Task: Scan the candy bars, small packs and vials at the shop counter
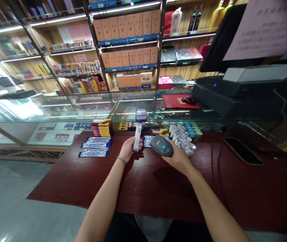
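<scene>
My left hand [127, 150] is closed on a slim blue-and-white packet [137, 136], held upright above the counter. In my right hand [178, 158] is a dark barcode scanner [161, 145] with a blue light on top, its head turned toward the packet; the handle is mostly hidden by the scanner and my fingers. Similar blue-and-white packets [95, 147] lie in a pile to the left of my left hand. More blue-and-white packets [148, 141] lie just beyond the scanner, partly covered by it.
On the dark red counter [133, 188] stand a stack of chocolate boxes [102, 128], several small silver-lidded jars [182, 136] and a phone [243, 151]. A glass display case [93, 107] runs behind. At right are a monitor [221, 40] and a mouse on a red mat [173, 101].
</scene>
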{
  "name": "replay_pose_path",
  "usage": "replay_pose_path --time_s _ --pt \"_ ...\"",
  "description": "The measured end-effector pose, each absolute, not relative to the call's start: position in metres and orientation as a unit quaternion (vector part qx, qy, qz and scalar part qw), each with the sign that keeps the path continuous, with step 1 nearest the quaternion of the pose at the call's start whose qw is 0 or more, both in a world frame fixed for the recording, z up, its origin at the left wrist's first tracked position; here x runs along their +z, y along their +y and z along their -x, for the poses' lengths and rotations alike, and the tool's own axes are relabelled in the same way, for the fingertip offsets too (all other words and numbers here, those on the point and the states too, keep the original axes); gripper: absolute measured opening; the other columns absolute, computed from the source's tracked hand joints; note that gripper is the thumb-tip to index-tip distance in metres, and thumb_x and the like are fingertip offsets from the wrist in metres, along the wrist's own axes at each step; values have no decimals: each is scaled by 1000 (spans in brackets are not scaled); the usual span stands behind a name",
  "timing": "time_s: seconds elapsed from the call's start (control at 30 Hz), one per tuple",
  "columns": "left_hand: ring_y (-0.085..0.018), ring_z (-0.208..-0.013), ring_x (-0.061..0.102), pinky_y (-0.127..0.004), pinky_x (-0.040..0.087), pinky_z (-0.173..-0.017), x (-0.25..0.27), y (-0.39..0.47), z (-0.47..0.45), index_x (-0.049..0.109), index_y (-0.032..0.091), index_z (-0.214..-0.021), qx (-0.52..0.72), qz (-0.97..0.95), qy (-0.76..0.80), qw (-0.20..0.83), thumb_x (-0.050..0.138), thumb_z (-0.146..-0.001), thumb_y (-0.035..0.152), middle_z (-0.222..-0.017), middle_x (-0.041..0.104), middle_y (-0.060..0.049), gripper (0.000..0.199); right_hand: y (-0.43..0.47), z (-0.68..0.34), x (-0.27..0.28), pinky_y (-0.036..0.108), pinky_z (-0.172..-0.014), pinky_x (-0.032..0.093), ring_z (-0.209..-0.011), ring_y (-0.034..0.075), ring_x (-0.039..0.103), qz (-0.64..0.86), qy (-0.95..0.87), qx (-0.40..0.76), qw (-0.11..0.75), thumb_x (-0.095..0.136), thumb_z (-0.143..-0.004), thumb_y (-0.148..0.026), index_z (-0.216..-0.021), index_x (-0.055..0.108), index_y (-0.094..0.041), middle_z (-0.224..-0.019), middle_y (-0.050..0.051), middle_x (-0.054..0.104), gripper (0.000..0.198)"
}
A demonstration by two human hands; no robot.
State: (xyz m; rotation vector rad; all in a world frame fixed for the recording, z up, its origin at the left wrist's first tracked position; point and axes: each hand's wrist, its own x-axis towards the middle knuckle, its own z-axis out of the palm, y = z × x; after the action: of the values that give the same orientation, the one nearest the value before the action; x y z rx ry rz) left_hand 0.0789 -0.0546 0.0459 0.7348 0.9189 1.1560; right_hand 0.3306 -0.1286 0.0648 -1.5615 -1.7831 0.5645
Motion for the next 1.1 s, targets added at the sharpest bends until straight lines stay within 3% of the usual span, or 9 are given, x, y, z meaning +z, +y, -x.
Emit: replay_pose_path --time_s 0.37,0.67,0.87,1.1 --pt "-18 -76 74 -27 63 -66 46 -54 -79 73 9 -98 511 -333 424 670 75 -87 26 -104 78 -16 21 -129 -330 64 39 -80 56 -100 34 75 608 -679 223 346 75 -76 -36 -129 60 -32 -105 3 80 56" --pt "-20 -82 76 -32 64 -69 51 -50 -74 68 12 -111 571 -314 401 644 76 -90 35 -110 75 -15 32 -125 -334 60 38 -80 55 -96 33 75 603 -674 220 365 72 -76 -41 -125 58 -30 -100 4 79 52" --pt "-23 -101 74 -36 61 -86 72 -45 -34 67 18 -122 655 -430 418 460 83 -80 45 -117 74 -11 53 -123 -337 60 40 -81 56 -99 34 75 603 -675 215 366 69 -76 -42 -125 57 -29 -102 6 79 52" --pt "-24 -107 70 -41 56 -99 73 -61 78 71 21 -116 533 -651 522 142 77 -85 41 -118 72 -10 37 -124 -335 58 35 -68 54 -89 33 77 620 -672 187 360 70 -76 -46 -123 61 -30 -93 4 80 50"
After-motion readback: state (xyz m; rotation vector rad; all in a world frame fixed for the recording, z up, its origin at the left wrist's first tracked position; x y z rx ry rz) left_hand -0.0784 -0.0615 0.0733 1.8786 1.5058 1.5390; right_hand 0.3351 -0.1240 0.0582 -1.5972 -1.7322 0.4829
